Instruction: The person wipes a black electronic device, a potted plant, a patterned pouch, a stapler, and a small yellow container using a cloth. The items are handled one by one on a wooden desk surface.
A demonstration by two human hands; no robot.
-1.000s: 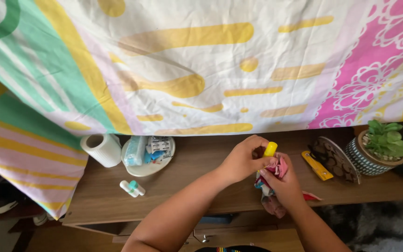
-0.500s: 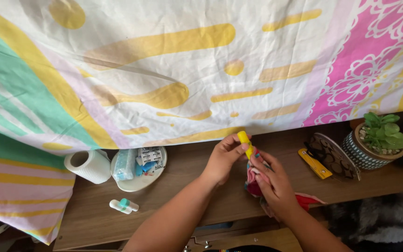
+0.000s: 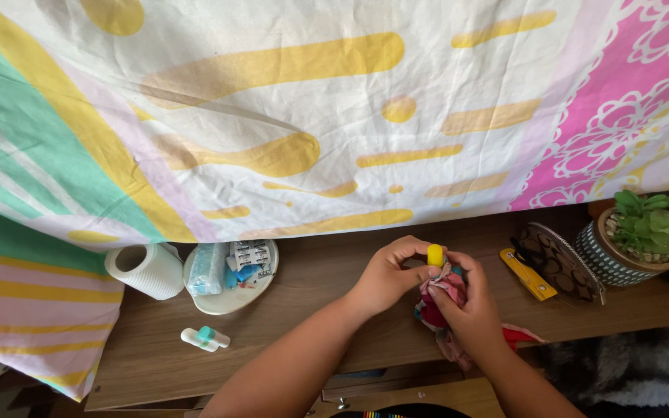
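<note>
Left hand (image 3: 387, 275): fingers pinched on the small yellow-capped object (image 3: 435, 255), just left of it.
Right hand (image 3: 470, 310): clenched round a bunched red-pink cloth (image 3: 441, 292), below the cap.
Yellow-capped object: above the wooden shelf (image 3: 311, 325), between both hands.
Toilet roll (image 3: 145, 269): well left of the object.

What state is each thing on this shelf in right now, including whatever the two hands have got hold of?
Yellow tube: upright, held by both hands.
Left hand: closed on the tube.
Right hand: gripping pink cloth around the tube.
Paper roll: lying on its side.
Plate: loaded with packets.
Potted plant: upright.
</note>
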